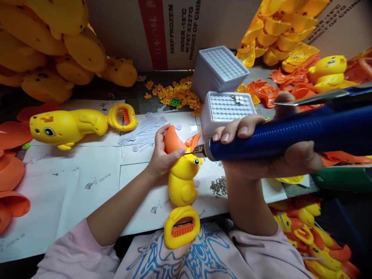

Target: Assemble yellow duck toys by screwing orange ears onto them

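Observation:
My left hand (162,155) is closed around the orange bill (174,139) of a yellow duck toy (182,186), its thumb lying along the bill's base. The toy has an eye, an orange crest and a ring handle (182,242) with an orange trigger, which reaches to my shirt. My right hand (270,155) grips a blue electric screwdriver (261,133), held nearly level. Its thin bit points left at the toy's head, beside my left thumb; whether the bit sits in a screw I cannot tell. Small screws (219,186) lie in a pile below the screwdriver.
Another yellow duck toy (84,124) lies at left. Orange parts (11,166) sit along the left edge. Small yellow pieces (171,93), pale strips (145,131) and two stacks of grey trays (222,69) stand behind. Cardboard boxes and yellow shells line the back. Finished-looking toys (316,240) fill the lower right.

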`<act>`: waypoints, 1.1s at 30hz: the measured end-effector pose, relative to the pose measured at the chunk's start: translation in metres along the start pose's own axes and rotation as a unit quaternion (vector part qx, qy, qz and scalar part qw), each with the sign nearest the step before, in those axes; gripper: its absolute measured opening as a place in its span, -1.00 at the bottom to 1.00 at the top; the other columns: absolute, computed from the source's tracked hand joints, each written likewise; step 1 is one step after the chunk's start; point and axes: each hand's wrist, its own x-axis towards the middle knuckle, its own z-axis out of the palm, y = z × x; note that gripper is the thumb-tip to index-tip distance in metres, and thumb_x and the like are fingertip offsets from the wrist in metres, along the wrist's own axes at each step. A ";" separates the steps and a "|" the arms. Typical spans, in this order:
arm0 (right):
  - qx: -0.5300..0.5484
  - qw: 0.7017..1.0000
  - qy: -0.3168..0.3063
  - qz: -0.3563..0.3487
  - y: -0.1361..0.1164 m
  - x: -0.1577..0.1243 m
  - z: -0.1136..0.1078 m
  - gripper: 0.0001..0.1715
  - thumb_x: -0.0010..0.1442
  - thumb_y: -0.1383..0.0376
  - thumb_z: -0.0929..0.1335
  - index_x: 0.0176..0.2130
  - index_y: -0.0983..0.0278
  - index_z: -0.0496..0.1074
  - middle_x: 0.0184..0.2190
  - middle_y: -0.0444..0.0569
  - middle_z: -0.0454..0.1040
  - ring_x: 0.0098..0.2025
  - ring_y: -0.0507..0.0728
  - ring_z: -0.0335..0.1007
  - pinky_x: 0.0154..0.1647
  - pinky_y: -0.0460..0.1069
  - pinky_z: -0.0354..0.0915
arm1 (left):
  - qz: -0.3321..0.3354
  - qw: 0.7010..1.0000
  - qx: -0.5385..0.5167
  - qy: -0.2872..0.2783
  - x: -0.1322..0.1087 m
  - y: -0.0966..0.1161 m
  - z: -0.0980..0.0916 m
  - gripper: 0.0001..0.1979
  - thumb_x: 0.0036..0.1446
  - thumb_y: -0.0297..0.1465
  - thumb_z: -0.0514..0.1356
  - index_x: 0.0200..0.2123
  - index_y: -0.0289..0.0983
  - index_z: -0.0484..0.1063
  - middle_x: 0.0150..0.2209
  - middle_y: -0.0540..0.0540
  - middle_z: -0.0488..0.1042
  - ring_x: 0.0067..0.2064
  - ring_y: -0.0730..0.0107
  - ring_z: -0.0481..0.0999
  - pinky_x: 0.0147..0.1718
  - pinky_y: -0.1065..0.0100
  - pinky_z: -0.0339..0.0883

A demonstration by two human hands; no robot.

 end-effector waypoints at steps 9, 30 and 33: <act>-0.028 0.999 0.025 -0.025 0.001 -0.001 0.003 -0.77 0.16 -0.04 0.46 -0.34 0.01 0.59 -0.49 -0.10 0.38 -0.48 0.15 0.33 -0.34 0.16 0.38 | 0.044 0.999 0.030 -0.011 0.000 -0.008 -0.001 -0.24 0.02 -0.06 0.39 0.20 0.00 0.10 0.27 -0.14 0.20 0.27 0.02 0.29 0.23 -0.01 0.26; -0.064 0.997 -0.035 -0.014 -0.004 -0.012 0.008 -0.74 0.18 0.02 0.46 -0.28 0.14 0.56 -0.45 -0.12 0.45 -0.42 0.11 0.41 -0.26 0.08 0.44 | 0.101 0.991 0.088 0.007 -0.005 -0.021 -0.006 -0.29 0.12 -0.03 0.34 0.24 0.02 0.11 0.25 -0.12 0.21 0.30 -0.02 0.29 0.30 -0.10 0.17; -0.109 0.994 -0.021 -0.004 0.000 -0.010 0.003 -0.68 0.16 -0.05 0.46 -0.31 0.11 0.52 -0.46 -0.09 0.43 -0.45 0.15 0.36 -0.30 0.13 0.45 | 0.107 0.990 0.091 0.008 -0.006 -0.023 -0.006 -0.29 0.13 -0.04 0.34 0.25 0.04 0.10 0.25 -0.12 0.21 0.27 0.00 0.32 0.29 -0.10 0.19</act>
